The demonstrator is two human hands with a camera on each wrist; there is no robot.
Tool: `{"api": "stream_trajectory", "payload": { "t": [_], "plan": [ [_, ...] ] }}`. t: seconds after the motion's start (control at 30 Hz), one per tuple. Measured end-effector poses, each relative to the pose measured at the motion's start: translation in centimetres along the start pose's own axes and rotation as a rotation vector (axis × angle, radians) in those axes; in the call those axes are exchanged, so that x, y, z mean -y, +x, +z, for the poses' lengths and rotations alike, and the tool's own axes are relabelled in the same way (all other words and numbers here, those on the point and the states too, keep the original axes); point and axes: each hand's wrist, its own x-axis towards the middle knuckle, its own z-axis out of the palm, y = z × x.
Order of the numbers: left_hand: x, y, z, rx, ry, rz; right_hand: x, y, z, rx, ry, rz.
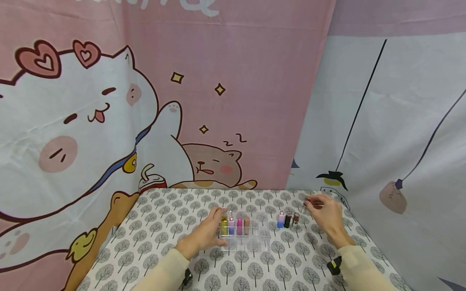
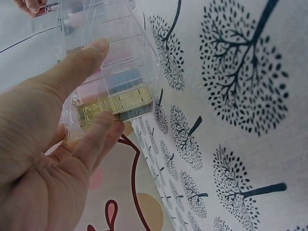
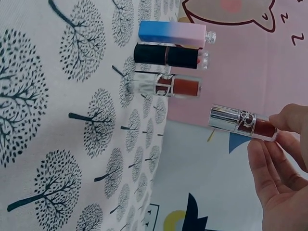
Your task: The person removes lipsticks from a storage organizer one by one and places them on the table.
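Note:
My left hand point(image 1: 208, 231) grips the left end of a clear lipstick organizer point(image 1: 263, 242), thumb and fingers on opposite sides. In its back row stand a gold lipstick point(image 2: 131, 100), a pink-and-blue lipstick point(image 1: 231, 227), a magenta tube point(image 1: 239, 227) and a brownish tube point(image 1: 246, 226). Off to the right, my right hand point(image 1: 327, 215) pinches a lip gloss tube point(image 3: 244, 122) by its dark red end, silver cap pointing away from the fingertips. The tube is above the table, apart from the other cosmetics.
Between the organizer and my right hand, a blue-and-pink lipstick point(image 3: 171, 32), a black lipstick point(image 3: 166, 56) and a second lip gloss point(image 3: 185, 87) stand in a row. A tree-print cloth point(image 1: 227, 268) covers the table. Printed curtains point(image 1: 255, 101) hang behind it.

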Motion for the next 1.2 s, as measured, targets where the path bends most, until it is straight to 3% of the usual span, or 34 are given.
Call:
{"api": "stream_trajectory", "payload": {
  "t": [0.4, 0.6, 1.0, 1.2],
  "plan": [
    [-0.2, 0.0, -0.1, -0.007, -0.008, 0.004, -1.9, -0.7, 0.6, 0.072, -0.057, 0.015],
    [-0.4, -0.2, -0.2, -0.005, -0.002, 0.003, -3.0, -1.6, 1.1, 0.131, -0.079, 0.067],
    [0.0, 0.1, 0.0, -0.01, 0.008, 0.0, -3.6, -2.3, 1.9, 0.195, -0.059, 0.125],
    [0.0, 0.2, 0.1, -0.009, 0.012, 0.004, -3.7, -2.5, 2.2, 0.201, -0.07, 0.107]
  ]
}}
